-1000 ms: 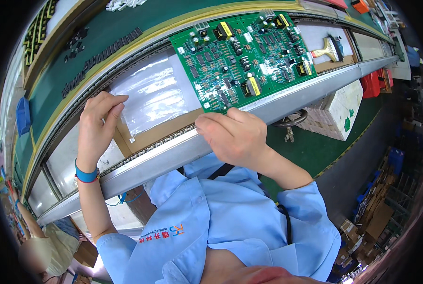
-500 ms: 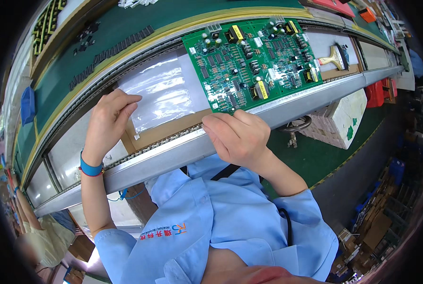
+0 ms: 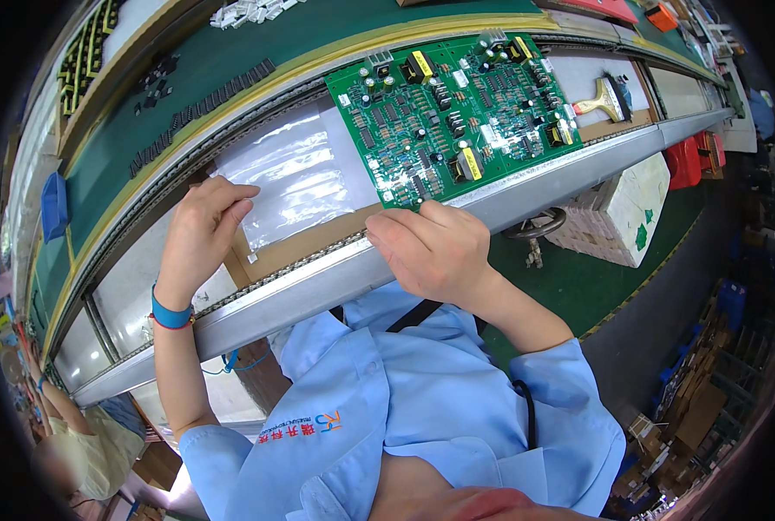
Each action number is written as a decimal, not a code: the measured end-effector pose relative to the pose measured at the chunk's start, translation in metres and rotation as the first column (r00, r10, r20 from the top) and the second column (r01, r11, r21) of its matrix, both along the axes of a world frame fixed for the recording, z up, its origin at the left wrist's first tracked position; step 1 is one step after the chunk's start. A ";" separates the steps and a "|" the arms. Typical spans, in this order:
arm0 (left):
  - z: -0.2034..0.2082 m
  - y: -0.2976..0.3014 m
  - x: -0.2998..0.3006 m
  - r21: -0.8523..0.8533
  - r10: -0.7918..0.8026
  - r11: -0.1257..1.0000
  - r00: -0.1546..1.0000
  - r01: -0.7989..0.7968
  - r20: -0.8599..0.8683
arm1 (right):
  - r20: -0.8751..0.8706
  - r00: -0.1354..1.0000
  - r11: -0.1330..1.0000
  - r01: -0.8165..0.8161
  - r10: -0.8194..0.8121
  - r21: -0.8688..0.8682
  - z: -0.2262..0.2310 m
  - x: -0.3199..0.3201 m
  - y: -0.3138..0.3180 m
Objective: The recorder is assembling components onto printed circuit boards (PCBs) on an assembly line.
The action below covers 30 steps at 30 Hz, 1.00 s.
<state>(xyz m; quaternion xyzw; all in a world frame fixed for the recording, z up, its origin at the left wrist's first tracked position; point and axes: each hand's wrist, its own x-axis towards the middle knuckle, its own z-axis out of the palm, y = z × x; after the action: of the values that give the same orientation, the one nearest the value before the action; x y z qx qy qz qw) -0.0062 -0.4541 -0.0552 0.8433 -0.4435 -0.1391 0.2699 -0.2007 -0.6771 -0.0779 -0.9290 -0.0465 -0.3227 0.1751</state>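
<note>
Conveyor (image 3: 305, 285) carries circuit board (image 3: 448, 156). Left hand (image 3: 201, 227) by clear bag (image 3: 292, 187), fingers slightly spread; right hand (image 3: 435, 252) at near edge, fingers bunched, pinch unclear.

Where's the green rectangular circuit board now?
Head view, upper centre: the green rectangular circuit board lies between clear plastic film, left, and the pale-handled dark-bristled brush, right.

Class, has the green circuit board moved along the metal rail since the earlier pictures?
No: the green circuit board shows no clear shift either way against the metal rail.
</note>
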 end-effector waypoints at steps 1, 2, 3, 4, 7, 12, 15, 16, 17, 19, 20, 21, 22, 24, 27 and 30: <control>0.001 0.000 0.000 -0.007 -0.007 1.000 1.000 0.007 0.006 | -0.016 1.000 1.000 -0.011 0.011 -0.013 0.002 -0.001 -0.001; 0.001 0.000 -0.001 -0.012 -0.007 1.000 1.000 0.007 0.013 | -0.009 1.000 1.000 -0.012 0.012 -0.018 0.004 -0.001 -0.003; 0.001 0.000 -0.001 -0.006 -0.014 1.000 1.000 0.014 0.016 | -0.036 0.999 0.999 -0.020 0.019 -0.031 0.006 -0.003 -0.005; 0.001 0.000 -0.001 -0.001 -0.022 1.000 1.000 0.022 0.020 | -0.063 0.998 0.999 -0.029 0.026 -0.044 0.008 -0.004 -0.008; 0.002 0.002 -0.001 0.004 -0.031 1.000 0.999 0.031 0.045 | -0.091 0.996 0.998 -0.024 0.018 -0.064 0.013 -0.008 -0.016; 0.004 0.005 -0.004 0.015 -0.031 0.999 0.997 0.030 0.065 | -0.097 0.995 0.996 0.027 -0.035 -0.080 0.016 -0.018 -0.038; 0.005 0.005 -0.004 0.020 -0.040 0.999 0.997 0.038 0.069 | -0.093 0.992 0.993 0.080 -0.088 -0.083 0.014 -0.024 -0.054; 0.005 0.005 -0.004 0.013 -0.045 0.999 0.996 0.044 0.079 | -0.072 0.991 0.991 0.105 -0.112 -0.084 0.012 -0.026 -0.060; 0.005 0.005 -0.004 0.005 -0.044 0.999 0.995 0.044 0.086 | -0.050 0.990 0.988 0.129 -0.134 -0.083 0.012 -0.027 -0.066; 0.005 0.005 -0.006 -0.001 -0.053 0.999 0.996 0.053 0.069 | -0.043 0.989 0.987 0.140 -0.143 -0.075 0.014 -0.031 -0.077; 0.005 0.006 -0.006 0.007 -0.057 0.998 0.996 0.057 0.074 | -0.039 0.987 0.986 0.154 -0.157 -0.067 0.013 -0.032 -0.083; 0.005 0.006 -0.006 0.001 -0.057 0.998 0.995 0.057 0.082 | -0.036 0.985 0.984 0.167 -0.170 -0.058 0.011 -0.034 -0.088; 0.004 0.006 -0.007 0.011 -0.062 0.998 0.995 0.062 0.076 | -0.025 0.986 0.985 0.165 -0.166 -0.052 0.010 -0.035 -0.093; 0.003 0.006 -0.007 0.021 -0.075 0.997 0.995 0.073 0.067 | -0.013 0.986 0.984 0.168 -0.169 -0.054 0.008 -0.038 -0.104; 0.004 0.005 -0.008 0.010 -0.088 0.996 0.994 0.087 0.070 | 0.012 0.985 0.984 0.171 -0.171 -0.043 0.003 -0.041 -0.115; 0.006 0.005 -0.009 0.004 -0.092 0.996 0.993 0.092 0.069 | 0.038 0.985 0.985 0.169 -0.168 -0.030 0.002 -0.040 -0.116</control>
<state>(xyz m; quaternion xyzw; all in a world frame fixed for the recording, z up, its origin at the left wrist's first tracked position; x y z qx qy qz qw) -0.0156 -0.4496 -0.0495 0.8265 -0.4907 -0.1222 0.2472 -0.2412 -0.7927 -0.0756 -0.9266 0.0239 -0.3519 0.1307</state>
